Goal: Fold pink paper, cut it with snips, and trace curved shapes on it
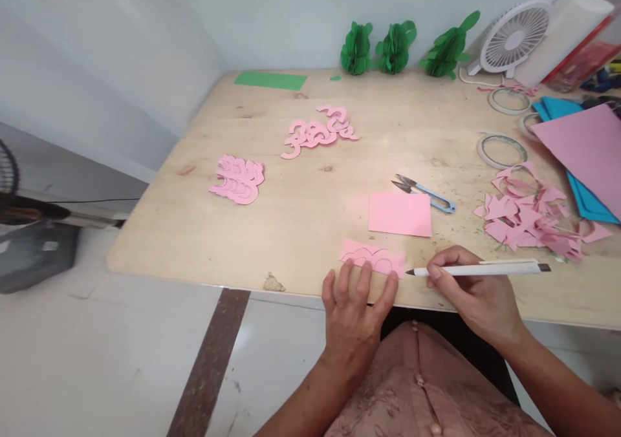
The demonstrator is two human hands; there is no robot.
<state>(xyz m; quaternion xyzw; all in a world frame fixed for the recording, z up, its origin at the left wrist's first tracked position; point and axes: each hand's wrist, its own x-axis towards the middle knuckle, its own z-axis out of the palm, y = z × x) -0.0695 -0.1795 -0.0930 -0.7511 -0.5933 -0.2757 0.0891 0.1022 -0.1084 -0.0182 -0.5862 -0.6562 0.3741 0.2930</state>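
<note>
A small pink paper strip (373, 256) lies near the table's front edge, with curved pen lines drawn on it. My left hand (356, 308) rests on its lower edge, fingers spread and pressing it to the wood. In my right hand (478, 295) is a white pen (495, 269), pinched near its dark tip, which points at the strip's right end. Just beyond the strip lies a pink paper rectangle (400, 214). Blue-handled thread snips (429, 194) lie partly behind that rectangle, blades to the left.
Cut pink curved pieces (237, 180) and looser pink curls (317, 133) lie left and mid-table. Pink scraps (528, 220), tape rolls (499, 151) and coloured sheets (587, 152) crowd the right. Along the wall stand green paper shapes (356, 49) and a white fan (514, 39).
</note>
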